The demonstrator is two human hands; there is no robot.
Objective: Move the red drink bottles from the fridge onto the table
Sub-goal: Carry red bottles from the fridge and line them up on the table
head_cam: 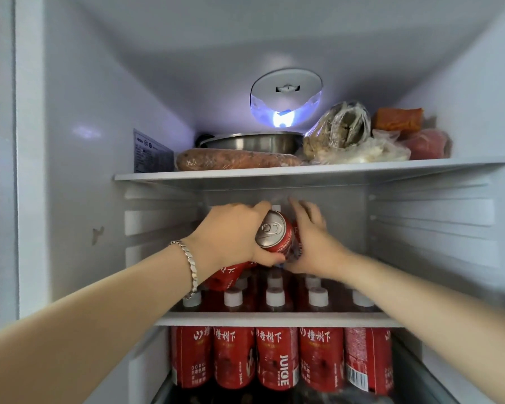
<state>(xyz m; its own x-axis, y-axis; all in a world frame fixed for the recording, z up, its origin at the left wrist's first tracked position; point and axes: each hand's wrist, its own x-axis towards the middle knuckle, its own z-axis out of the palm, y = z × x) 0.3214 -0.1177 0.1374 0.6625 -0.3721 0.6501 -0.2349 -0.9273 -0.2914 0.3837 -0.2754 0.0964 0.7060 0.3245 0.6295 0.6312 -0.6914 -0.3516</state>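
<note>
Several red drink bottles (277, 357) with white caps stand in rows on the fridge's middle shelf (391, 319). Above them my left hand (231, 231) grips a red can (274, 232) lying on its side, silver top towards me. Another red bottle (227, 276) lies tilted under my left wrist on the caps. My right hand (315, 243) is pressed against the can's right side, fingers spread and thumb below it. A sliver of something red shows between hand and can; what it is stays hidden.
The upper shelf (303, 171) sits close above my hands and carries a steel pot (254, 142), a long wrapped sausage (236, 160) and bagged food (341, 129). The fridge's ribbed side walls close in left and right. A lamp (285, 119) glows at the back.
</note>
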